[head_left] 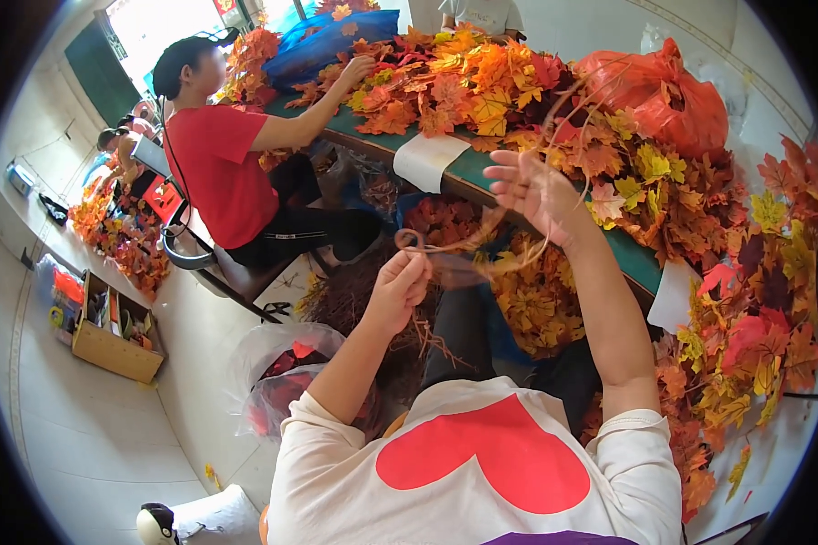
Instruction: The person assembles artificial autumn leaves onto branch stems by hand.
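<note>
My left hand [404,283] is closed in a pinch on a thin brown vine [413,238], whose end curls into a small loop above the fingers. Twiggy ends hang below that fist. Loose coils of the vine, partly smeared by motion, sweep right and up past my right hand [538,193]. That hand is raised near the table edge with its fingers apart and palm showing. Strands run beside and behind it, and I see none gripped in it. Below my hands, a bunch of yellow-orange artificial maple leaves [538,304] lies by my legs.
A green table [632,259] is heaped with artificial autumn leaves [491,86], with a red plastic bag [673,100] on it. A co-worker in a red shirt [214,173] sits at the left, reaching into the leaves. A clear bag [277,359] and a cardboard box [118,350] stand on the floor.
</note>
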{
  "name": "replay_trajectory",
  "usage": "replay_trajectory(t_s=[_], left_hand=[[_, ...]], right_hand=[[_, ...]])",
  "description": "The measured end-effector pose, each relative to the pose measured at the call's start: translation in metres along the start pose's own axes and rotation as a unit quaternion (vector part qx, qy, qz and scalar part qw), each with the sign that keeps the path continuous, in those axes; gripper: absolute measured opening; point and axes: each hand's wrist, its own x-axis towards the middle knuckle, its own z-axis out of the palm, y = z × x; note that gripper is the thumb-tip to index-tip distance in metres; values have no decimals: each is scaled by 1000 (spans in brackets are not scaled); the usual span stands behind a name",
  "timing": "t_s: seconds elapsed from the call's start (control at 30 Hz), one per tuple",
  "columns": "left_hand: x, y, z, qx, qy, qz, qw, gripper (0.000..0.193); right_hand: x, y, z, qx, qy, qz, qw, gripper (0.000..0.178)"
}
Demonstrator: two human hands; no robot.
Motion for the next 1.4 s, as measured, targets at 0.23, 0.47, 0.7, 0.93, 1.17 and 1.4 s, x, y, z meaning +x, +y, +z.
replay_trajectory(t_s=[0.23,0.47,0.7,0.93,1.17,1.4], left_hand=[[-35,33,-45,13,133,141,981,12],[-71,65,-82,-16,172,258,950,12],[-101,91,-105,-32,144,351,925,14],[-112,118,-83,-75,7,387,919,16],[-76,150,-43,-68,-59,340,936,17],[-70,177,-70,25,85,312,946,19]], right_hand=[[-19,15,-2,-81,-208,141,965,52],[-37,39,10,93,-264,27,960,68],[-40,83,9,233,-297,89,922,63],[-45,137,13,-133,-154,150,967,39],[-43,205,18,-659,-170,-61,730,55],[-50,233,-27,-517,-133,48,844,46]])
